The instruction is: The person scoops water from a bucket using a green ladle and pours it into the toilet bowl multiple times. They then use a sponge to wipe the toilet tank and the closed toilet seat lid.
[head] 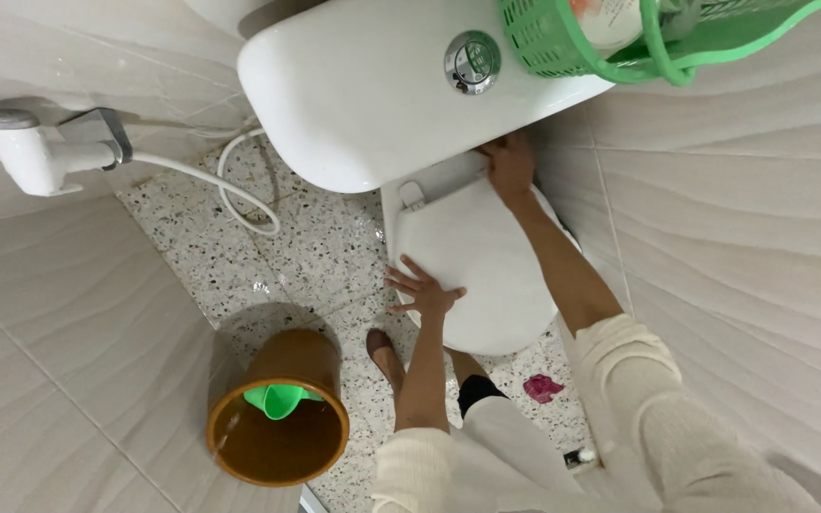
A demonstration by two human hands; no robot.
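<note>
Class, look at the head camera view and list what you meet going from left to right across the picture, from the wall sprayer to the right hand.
White hand sprayer → brown bucket → left hand → right hand

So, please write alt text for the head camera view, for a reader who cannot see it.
A person's left hand rests on the side of a closed white toilet lid, and the right hand touches its back by the cistern. A brown bucket holding a green scoop stands on the speckled floor.
</note>
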